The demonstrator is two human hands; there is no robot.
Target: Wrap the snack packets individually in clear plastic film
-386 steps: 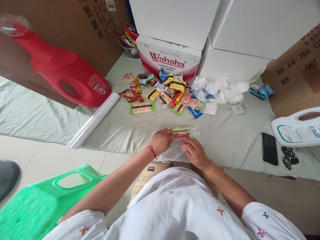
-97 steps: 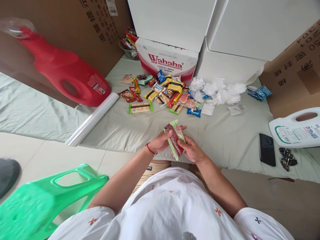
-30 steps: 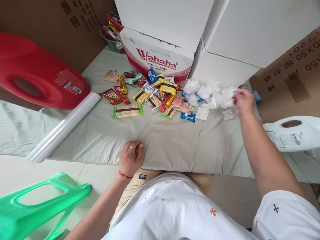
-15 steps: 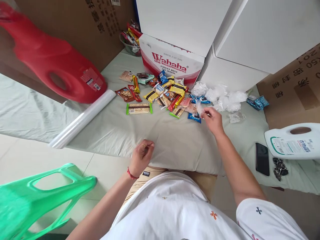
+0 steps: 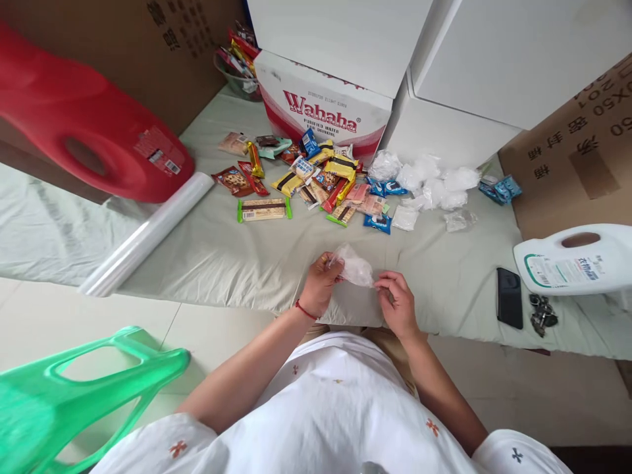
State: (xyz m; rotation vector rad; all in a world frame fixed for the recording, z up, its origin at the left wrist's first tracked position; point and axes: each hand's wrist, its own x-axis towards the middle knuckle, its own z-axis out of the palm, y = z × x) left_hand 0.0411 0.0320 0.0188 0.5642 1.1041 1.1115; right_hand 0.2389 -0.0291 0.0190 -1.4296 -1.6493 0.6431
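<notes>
A crumpled clear plastic bag [image 5: 355,266] is stretched between my two hands above the front part of the cloth. My left hand [image 5: 318,286] pinches its left end between thumb and fingers. At the bag's right corner, my right hand [image 5: 397,304] grips it with the fingertips. Beyond the hands lies a heap of wrapped snacks [image 5: 326,178] in yellow, red and blue packets. More crumpled clear plastic bags [image 5: 429,181] are bunched to the right of that heap. A flat whitish packet [image 5: 405,217] rests between the two groups.
A Wahaba-style printed water carton, lettered "Wahaha" [image 5: 320,108], stands behind the snacks. To the left are a red jug [image 5: 123,145], a roll of plastic film [image 5: 148,234] and a green stool [image 5: 113,368]. On the right lie a white bottle [image 5: 567,263], a phone [image 5: 509,297] and keys [image 5: 543,315].
My right hand has drawn back from the snack heap towards my body with the plastic bag. My left hand has moved right and forward and now grips the bag too. The view has shifted slightly.
</notes>
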